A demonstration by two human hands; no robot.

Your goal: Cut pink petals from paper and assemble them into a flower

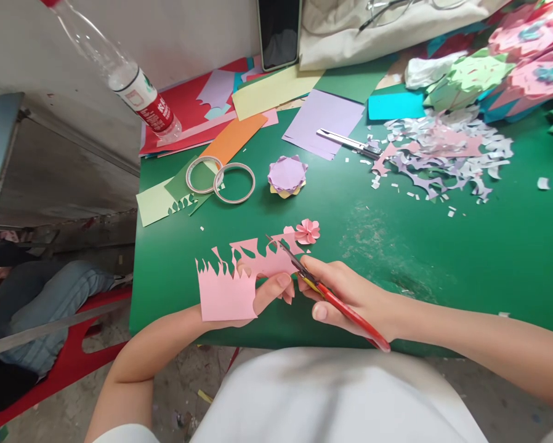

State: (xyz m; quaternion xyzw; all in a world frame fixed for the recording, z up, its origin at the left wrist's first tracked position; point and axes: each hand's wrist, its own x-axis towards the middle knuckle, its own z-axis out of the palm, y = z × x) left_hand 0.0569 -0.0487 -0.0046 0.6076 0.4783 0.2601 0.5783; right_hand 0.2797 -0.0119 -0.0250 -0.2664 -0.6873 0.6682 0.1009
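Observation:
My left hand (276, 290) grips a sheet of pink paper (228, 295) near the front edge of the table. The paper's upper edge is cut into jagged, scalloped shapes. In my right hand (345, 292) is a pair of scissors (334, 303) with red handles; the blades point up and left and lie against the paper's right part. Just beyond the blades a pink paper flower (308, 231) lies on the green tabletop. Farther back stands a small purple and yellow paper piece (287, 175) with a scalloped rim.
Two tape rolls (234, 183) lie left of centre beside light green paper (154, 203). A utility knife (348, 143) rests on purple sheets (320, 120). Paper scraps (447, 154), paper flowers (530, 74), a bottle (142, 98) and a phone (279, 34) are behind. A person's leg (59, 307) shows at left.

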